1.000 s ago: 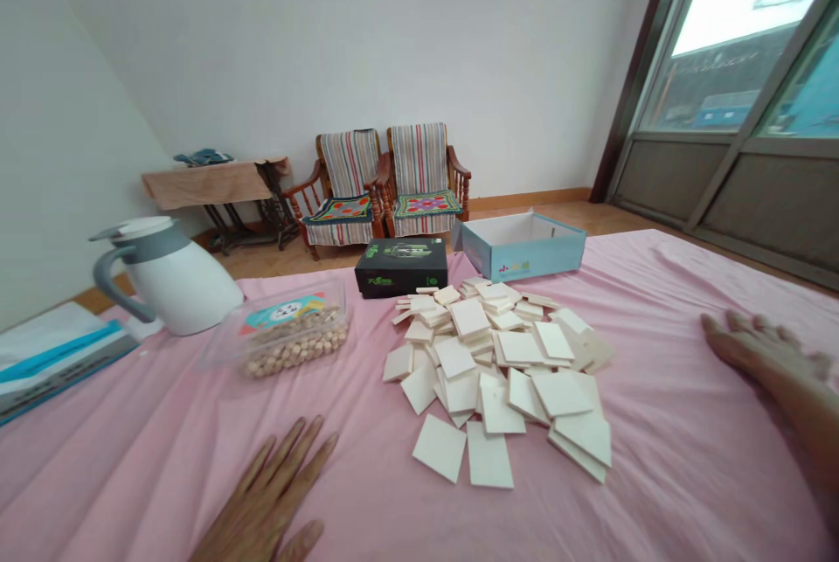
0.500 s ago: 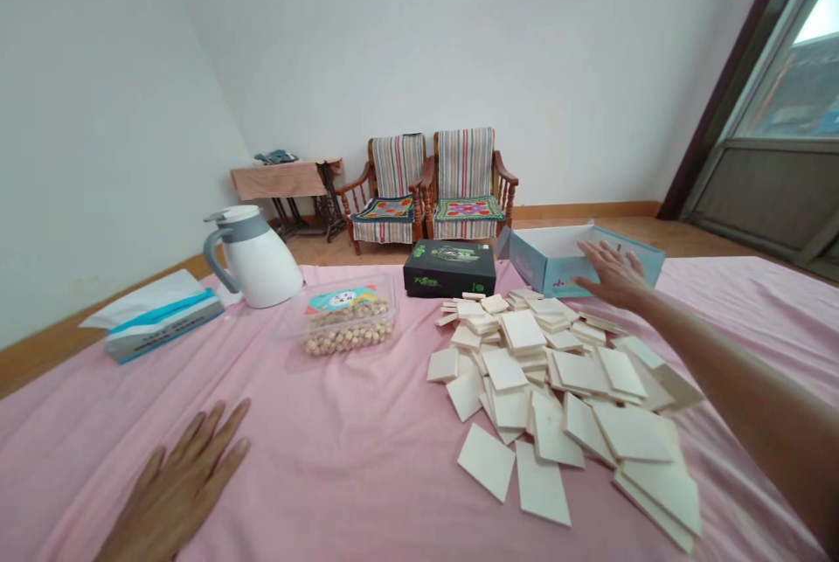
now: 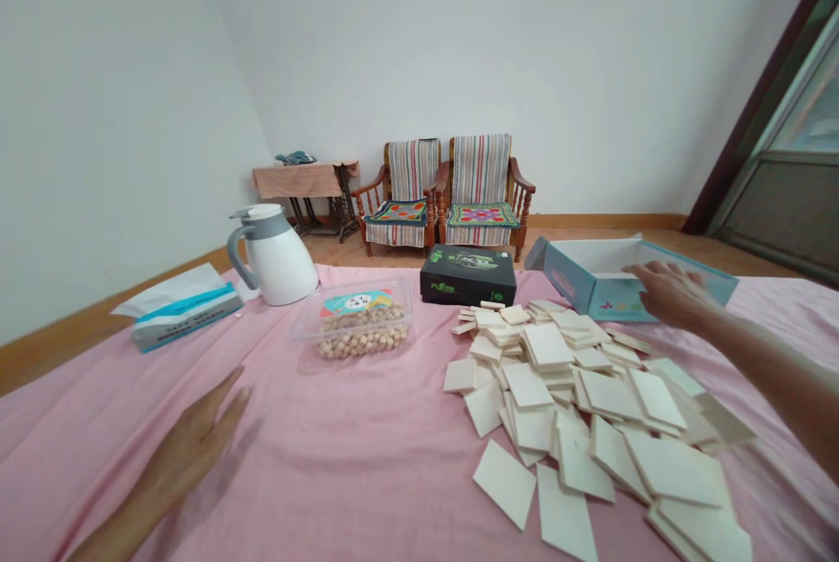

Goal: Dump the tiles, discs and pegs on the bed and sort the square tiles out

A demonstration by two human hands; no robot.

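My left hand point(image 3: 190, 440) hovers just above the pink cloth, turned on edge, thumb apart from the fingers, holding nothing; its shadow falls to the right. At the far right, my right hand point(image 3: 675, 293) is on the near wall of an open light-blue cardboard box point(image 3: 613, 298), fingers bent over the rim. The thumb's grip is partly hidden. In front of the box lies a loose pile of thin, square wooden tiles point(image 3: 547, 345), some stacked and overlapping. A clear plastic tub point(image 3: 305, 326) with small wooden cubes point(image 3: 364, 335) stands beyond my left hand.
A black box point(image 3: 467, 275) sits between tub and blue box. A white and grey jug point(image 3: 281, 260) and a tissue pack point(image 3: 187, 313) are at the left. Pink cloth point(image 3: 341, 457) covers the surface. Two wooden armchairs point(image 3: 485, 212) and a small table point(image 3: 305, 180) stand behind.
My left hand has lifted off the cloth and turned on edge. My right hand has gone from spread over the blue box to its near wall. The box has shifted slightly right.
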